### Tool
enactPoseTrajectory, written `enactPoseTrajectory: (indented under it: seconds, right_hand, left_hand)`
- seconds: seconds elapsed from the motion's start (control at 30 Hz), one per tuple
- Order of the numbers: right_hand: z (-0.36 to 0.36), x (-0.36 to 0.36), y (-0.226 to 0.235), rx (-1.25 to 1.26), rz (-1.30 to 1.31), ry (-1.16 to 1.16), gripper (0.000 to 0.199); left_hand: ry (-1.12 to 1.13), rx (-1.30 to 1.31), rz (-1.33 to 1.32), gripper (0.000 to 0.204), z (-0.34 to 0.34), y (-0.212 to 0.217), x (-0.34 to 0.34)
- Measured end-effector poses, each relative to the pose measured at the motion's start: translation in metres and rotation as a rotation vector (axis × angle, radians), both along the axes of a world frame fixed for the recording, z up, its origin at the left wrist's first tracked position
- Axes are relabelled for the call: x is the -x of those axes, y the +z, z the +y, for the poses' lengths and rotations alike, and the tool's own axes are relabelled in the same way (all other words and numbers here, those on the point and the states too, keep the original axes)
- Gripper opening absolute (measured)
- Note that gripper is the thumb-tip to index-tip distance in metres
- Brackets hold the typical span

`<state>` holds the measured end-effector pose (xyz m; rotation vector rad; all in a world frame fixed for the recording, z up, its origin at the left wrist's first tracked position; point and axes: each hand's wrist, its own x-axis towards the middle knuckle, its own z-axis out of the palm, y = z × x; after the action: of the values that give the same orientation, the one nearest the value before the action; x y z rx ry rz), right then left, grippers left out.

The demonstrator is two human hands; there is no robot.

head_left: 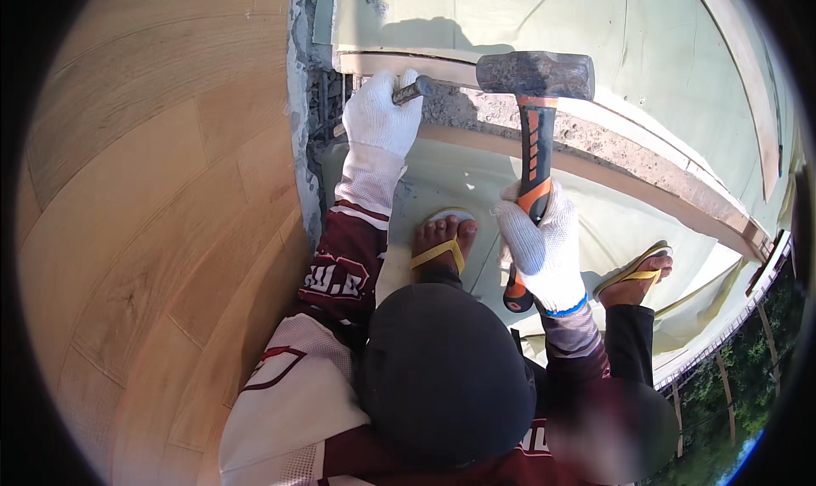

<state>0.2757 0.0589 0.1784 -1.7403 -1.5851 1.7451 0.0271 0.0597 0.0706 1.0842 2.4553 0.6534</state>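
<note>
My left hand [381, 116], in a white knit glove, is wrapped round a thick steel chisel [413, 90]. The chisel's round struck end sticks out toward the right; its other end is mostly hidden by the glove, next to broken concrete. My right hand [544, 246], gloved too, grips the lower handle of a club hammer [535, 76]. Its dark, worn metal head stands to the right of the chisel, apart from it. Black and orange cover the hammer's handle. Below both tools' heads runs a rough concrete strip [586, 142] between wooden boards.
Light wood-look panels [170, 189] rise along the left, edged by a jagged concrete gap [319, 104] with exposed metal bars. Pale green sheeting [561, 19] covers the surface around the strip. My feet, in yellow-strapped sandals [444, 252], stand near the strip. Greenery [739, 392] shows beyond the edge, lower right.
</note>
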Motion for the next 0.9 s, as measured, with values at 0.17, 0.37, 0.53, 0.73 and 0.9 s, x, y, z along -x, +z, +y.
enactPoseTrajectory:
  seconds: [0.17, 0.37, 0.53, 0.73, 0.9]
  right_hand:
    - [0.068, -0.034, 0.064, -0.210, 0.138, -0.477, 0.016]
    - [0.087, 0.029, 0.064, -0.283, 0.410, -0.505, 0.018]
    - [-0.002, 0.014, -0.004, -0.068, -0.002, 0.110, 0.020]
    - [0.076, -0.044, 0.076, -0.202, 0.326, -0.450, 0.014]
    - [0.113, 0.011, 0.091, -0.421, 0.618, -0.501, 0.012]
  left_hand:
    - [0.006, 0.043, -0.019, 0.039, -0.006, -0.004, -0.001]
    - [0.022, 0.054, -0.016, 0.036, -0.005, -0.005, 0.002]
    - [0.004, 0.019, -0.017, 0.032, -0.002, -0.007, 0.005]
    - [-0.023, 0.057, -0.001, 0.031, -0.012, -0.010, 0.001]
    - [0.018, 0.048, -0.065, 0.032, -0.015, -0.010, 0.001]
